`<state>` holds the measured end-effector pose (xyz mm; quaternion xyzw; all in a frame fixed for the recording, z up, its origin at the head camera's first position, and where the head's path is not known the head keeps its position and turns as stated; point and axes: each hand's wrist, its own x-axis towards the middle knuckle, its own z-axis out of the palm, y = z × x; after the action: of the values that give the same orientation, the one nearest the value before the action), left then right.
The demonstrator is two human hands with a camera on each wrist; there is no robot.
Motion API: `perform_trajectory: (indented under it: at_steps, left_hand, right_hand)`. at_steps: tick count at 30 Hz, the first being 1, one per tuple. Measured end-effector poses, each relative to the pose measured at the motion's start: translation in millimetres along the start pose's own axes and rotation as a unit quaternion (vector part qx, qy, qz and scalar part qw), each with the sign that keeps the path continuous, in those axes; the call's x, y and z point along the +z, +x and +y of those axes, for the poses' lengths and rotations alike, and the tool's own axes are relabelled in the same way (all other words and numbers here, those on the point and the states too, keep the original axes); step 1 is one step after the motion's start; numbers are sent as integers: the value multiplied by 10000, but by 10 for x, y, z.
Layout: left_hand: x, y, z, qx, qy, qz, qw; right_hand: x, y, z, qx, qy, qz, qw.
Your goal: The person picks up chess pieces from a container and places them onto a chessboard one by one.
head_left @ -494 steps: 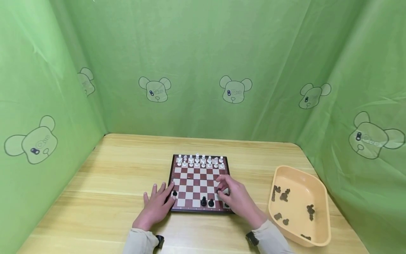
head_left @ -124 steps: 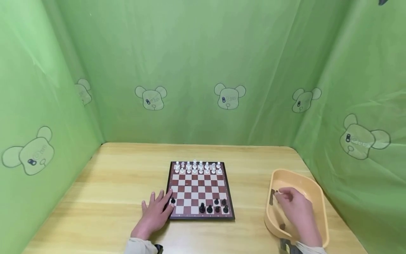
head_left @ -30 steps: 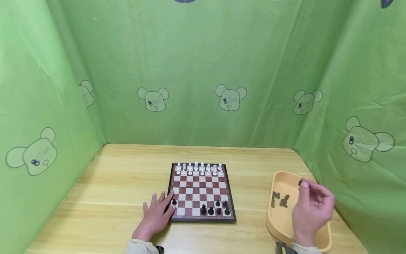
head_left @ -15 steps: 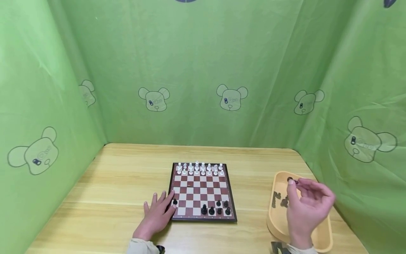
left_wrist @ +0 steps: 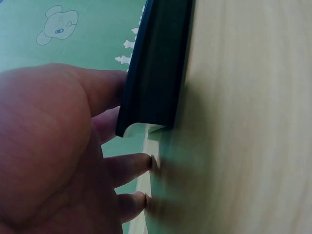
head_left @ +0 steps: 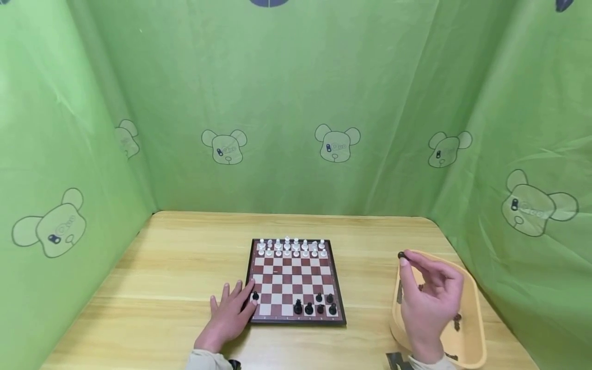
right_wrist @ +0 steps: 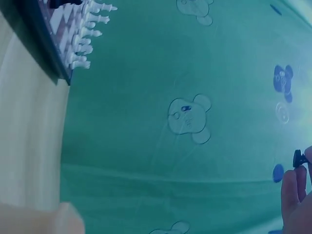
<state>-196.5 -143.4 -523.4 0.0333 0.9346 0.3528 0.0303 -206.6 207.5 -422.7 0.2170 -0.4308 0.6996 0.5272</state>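
Note:
My right hand (head_left: 430,303) pinches a small black chess piece (head_left: 401,255) between thumb and fingertips, raised over the left side of the tray. In the right wrist view the same piece (right_wrist: 298,158) shows a broad base, its top hidden by fingers. My left hand (head_left: 228,317) rests with spread fingers at the left edge of the chessboard (head_left: 292,280), beside a black pawn (head_left: 255,296). Two rows of white chess pieces (head_left: 287,246) stand along the far side. At the near right are a black king (head_left: 298,308), two black pawns (head_left: 319,297) and several other black pieces.
A peach-coloured plastic tray (head_left: 481,329) stands right of the board with dark chess pieces (head_left: 457,322) lying in it, partly hidden by my right hand. Green curtains (head_left: 287,180) with bear-head prints enclose the wooden table (head_left: 185,267) at the back and sides.
Since the earliest frame my right hand left the board's near right corner for the tray. In the last second it has moved left, holding a black piece. The left hand stays put.

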Motion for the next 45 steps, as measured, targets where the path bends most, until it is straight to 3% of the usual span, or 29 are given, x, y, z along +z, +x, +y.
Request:
perform_trajectory:
  at_steps: [9, 18, 28, 36, 45]
  left_hand:
    - [16, 7, -30, -57, 10, -5, 10000]
    - [-16, -11, 7, -61, -16, -15, 10000]
    - [-32, -12, 34, -94, 46, -67, 9999]
    - [7, -2, -1, 40, 14, 92, 9999]
    - [42, 27, -48, 36, 53, 125, 9999]
  right_hand:
    - [220, 69, 21, -138, 339, -610, 9975]
    - [332, 35, 124, -103, -507, -1624, 9854]
    - [449, -73, 227, 192, -1017, -2891, 9517]
    - [462, -266, 307, 595, -1513, -3538, 9211]
    - [446, -520, 418, 370, -1982, -4164, 8866]
